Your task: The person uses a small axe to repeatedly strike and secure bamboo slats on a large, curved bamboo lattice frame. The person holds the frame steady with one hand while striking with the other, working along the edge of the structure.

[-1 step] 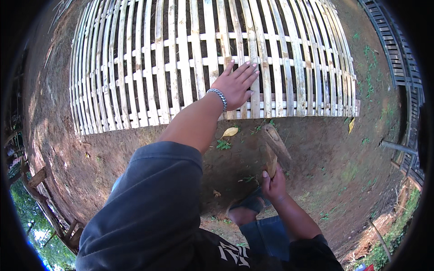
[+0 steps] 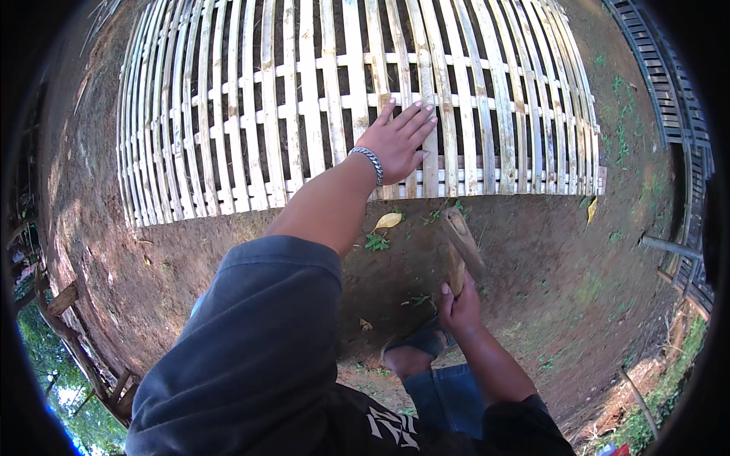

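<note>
A slatted panel of pale split bamboo [image 2: 272, 76] spreads across the upper part of the view, its long strips crossed by thinner ones. My left hand [image 2: 394, 144] lies flat on it near the close edge, fingers spread, a chain bracelet [image 2: 368, 161] on the wrist. Lower right, my right hand [image 2: 462, 308] is wrapped round the handle of a wooden mallet [image 2: 465, 245]. The mallet's thick log-like head is raised off the panel, just short of its near edge.
Bare brown soil [image 2: 304, 266] with small weeds surrounds the panel. A yellow leaf [image 2: 388, 221] lies by its near edge. My foot [image 2: 407, 360] is below the mallet. A dark slatted structure [image 2: 669, 83] stands at the right, and wooden poles [image 2: 72, 334] at the left.
The mallet head has shifted slightly to the left in my right hand. My left hand stays in place on the bamboo panel.
</note>
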{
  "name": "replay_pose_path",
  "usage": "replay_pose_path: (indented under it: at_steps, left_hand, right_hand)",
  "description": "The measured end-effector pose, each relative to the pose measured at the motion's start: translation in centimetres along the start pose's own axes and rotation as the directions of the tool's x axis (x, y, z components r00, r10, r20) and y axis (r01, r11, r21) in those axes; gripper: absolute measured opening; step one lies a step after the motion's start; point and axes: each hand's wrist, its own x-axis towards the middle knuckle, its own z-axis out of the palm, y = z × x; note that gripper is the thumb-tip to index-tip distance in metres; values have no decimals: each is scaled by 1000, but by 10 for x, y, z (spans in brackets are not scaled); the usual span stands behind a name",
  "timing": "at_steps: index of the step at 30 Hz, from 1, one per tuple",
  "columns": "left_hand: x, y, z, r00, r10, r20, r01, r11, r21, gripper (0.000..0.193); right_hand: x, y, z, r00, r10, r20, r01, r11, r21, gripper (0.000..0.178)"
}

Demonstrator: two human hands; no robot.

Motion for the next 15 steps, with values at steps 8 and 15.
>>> replay_pose_path:
  at_steps: [8,15]
  left_hand:
    - [-2,-4,1,1000,-3,-24,3,1000,9,65]
    - [1,-1,0,1000,3,-4,-3,1000,17,65]
  right_hand:
    - [10,-13,19,989,102,-109,-104,995,-10,41]
    - [21,-9,27,898,427,112,-381,878,-289,37]
